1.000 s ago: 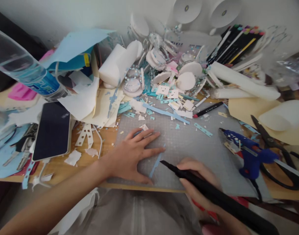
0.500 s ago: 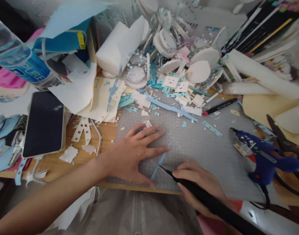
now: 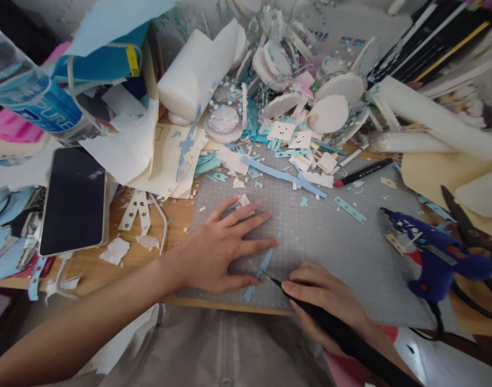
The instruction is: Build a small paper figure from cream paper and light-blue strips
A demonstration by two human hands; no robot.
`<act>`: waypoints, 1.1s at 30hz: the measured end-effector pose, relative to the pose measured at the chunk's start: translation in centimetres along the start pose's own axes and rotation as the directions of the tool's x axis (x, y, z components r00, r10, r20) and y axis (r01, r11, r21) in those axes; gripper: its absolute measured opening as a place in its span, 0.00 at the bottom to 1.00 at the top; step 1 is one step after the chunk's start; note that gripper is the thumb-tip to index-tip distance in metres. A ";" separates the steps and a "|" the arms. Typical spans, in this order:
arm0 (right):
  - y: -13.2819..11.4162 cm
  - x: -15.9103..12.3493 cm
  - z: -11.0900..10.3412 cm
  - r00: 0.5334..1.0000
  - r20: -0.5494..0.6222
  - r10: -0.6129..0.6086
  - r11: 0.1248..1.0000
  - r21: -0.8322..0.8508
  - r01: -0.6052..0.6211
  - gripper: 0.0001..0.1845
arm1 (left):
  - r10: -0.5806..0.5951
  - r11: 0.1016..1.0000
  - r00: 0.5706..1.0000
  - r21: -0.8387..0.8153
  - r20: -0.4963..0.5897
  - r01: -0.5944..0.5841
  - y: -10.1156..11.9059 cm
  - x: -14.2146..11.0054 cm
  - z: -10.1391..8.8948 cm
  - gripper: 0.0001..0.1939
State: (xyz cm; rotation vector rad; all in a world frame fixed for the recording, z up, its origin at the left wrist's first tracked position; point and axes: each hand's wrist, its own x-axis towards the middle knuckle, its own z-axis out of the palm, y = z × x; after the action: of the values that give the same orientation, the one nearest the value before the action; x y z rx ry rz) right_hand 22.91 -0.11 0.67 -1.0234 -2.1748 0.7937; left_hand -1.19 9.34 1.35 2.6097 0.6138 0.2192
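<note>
A thin blue paper strip [image 3: 267, 260] lies slanted on the grey cutting mat [image 3: 322, 231]. My left hand [image 3: 225, 247] rests flat on the mat, fingers spread; its index-side fingers cover part of a small white paper piece [image 3: 244, 201]. The thumb and a fingertip touch or nearly touch the strip's left side. A slim black craft knife [image 3: 324, 320] is gripped in my right hand [image 3: 324, 293], its pointed tip meeting the strip near its lower part. Whether the strip is cut through there, I cannot tell.
A blue glue gun [image 3: 429, 252] and black scissors [image 3: 467, 220] lie at right. Behind are paper scraps [image 3: 238, 161], a black marker [image 3: 362, 173] and a longer blue strip [image 3: 284, 176]. A phone [image 3: 73, 201] and water bottle [image 3: 32, 97] stand left.
My left thumb has shifted up and right to the strip. The knife tip has moved slightly left onto the strip, whose lower end now sits a little further left.
</note>
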 end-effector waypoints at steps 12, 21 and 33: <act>-0.1 0.5 -0.6 1.000 -0.004 -0.015 1.000 0.007 0.015 0.31 | 0.009 1.000 1.000 -0.007 -0.020 -0.009 -0.2 0.1 0.0 0.31; 0.2 -0.3 -0.3 0.998 -0.017 -0.056 0.998 -0.029 0.056 0.31 | -0.042 0.999 0.999 0.028 -0.009 0.043 0.5 0.3 0.2 0.29; 0.3 -1.1 -0.4 0.997 -0.067 -0.046 0.998 0.035 0.048 0.29 | -0.043 0.999 0.999 -0.010 -0.024 0.042 0.5 0.4 0.1 0.28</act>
State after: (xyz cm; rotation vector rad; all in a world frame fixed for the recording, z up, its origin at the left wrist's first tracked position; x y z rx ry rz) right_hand 23.90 -0.75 0.36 -0.9633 -2.1126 0.7648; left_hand -0.67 9.10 1.47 2.5852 0.6743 0.2401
